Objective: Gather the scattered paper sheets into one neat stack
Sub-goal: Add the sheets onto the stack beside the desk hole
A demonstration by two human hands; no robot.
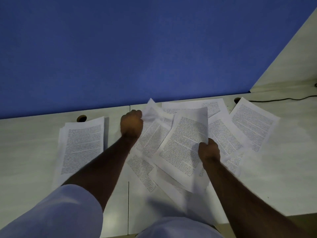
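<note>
White sheets, both hands gripping

Left hand [131,124] fingers curl round the crumpled corner of a printed sheet [151,134]. Right hand [209,150] pinches the edge of a lifted sheet [183,143]. Loose pages [253,124] overlap mid-tabletop [283,177]; a neat stack [82,145] lies well left.

On a pale desk [283,169] set against a blue partition [137,48], a stack [82,145] of printed sheets lies at the left, its edges slightly uneven. To its right, loose sheets [253,124] overlap at mixed angles. The left hand [131,124] grips the crumpled top corner of one sheet [151,134], lifting it. The right hand [209,151] pinches the right edge of another sheet [183,145], which seems raised off the pile, though blur makes that uncertain. A dark cable [281,99] runs along the desk at far right.
</note>
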